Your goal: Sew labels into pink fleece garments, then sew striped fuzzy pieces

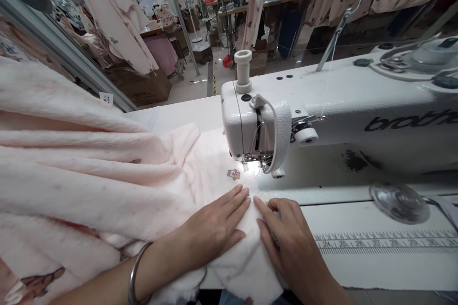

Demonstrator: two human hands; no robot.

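Note:
Pale pink plush fabric [143,190] with small bear prints lies across the left side and under the needle area of a white sewing machine [246,119]. My left hand [218,224] rests flat on the fabric just in front of the lit presser foot [265,164], fingers stretched out. Close to its right, my right hand [286,233] touches the fabric's right edge, index finger extended and the other fingers bent. Something thin and dark shows between its thumb and fingers, too small to name. The fabric's near end hangs over the table's front edge.
A printed ruler scale [375,243] runs along the table front at right, below a clear round disc [399,202]. A metal frame bar [71,47] slants at left. Behind are hanging pink fabrics [110,14], a cardboard box [143,86] and other worktables [265,2].

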